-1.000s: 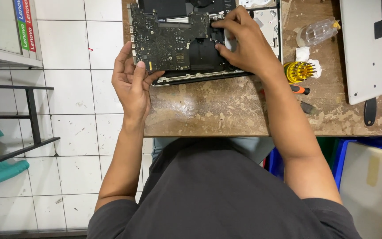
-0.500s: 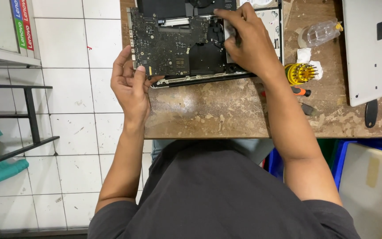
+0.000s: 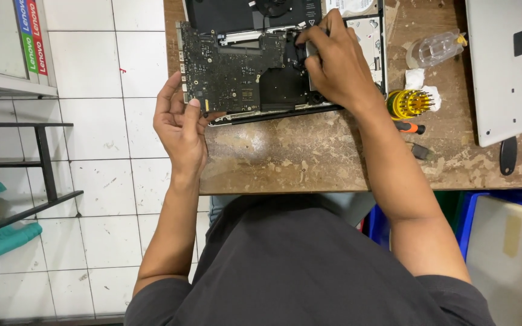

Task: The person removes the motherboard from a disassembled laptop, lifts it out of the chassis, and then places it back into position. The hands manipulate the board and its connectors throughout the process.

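At the top centre of the frame, the left hand (image 3: 181, 124) pinches the circuit board (image 3: 237, 75) by its near-left corner, lifted slightly higher off the open laptop (image 3: 370, 36) than a second ago. The right hand (image 3: 336, 60) curls over its right end, seemingly gripping it, so the board looks nearly free.

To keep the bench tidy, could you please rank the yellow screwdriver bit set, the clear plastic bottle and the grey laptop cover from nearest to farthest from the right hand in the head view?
1. yellow screwdriver bit set, just right of the right hand.
2. clear plastic bottle, farther right.
3. grey laptop cover, at the table's right edge.
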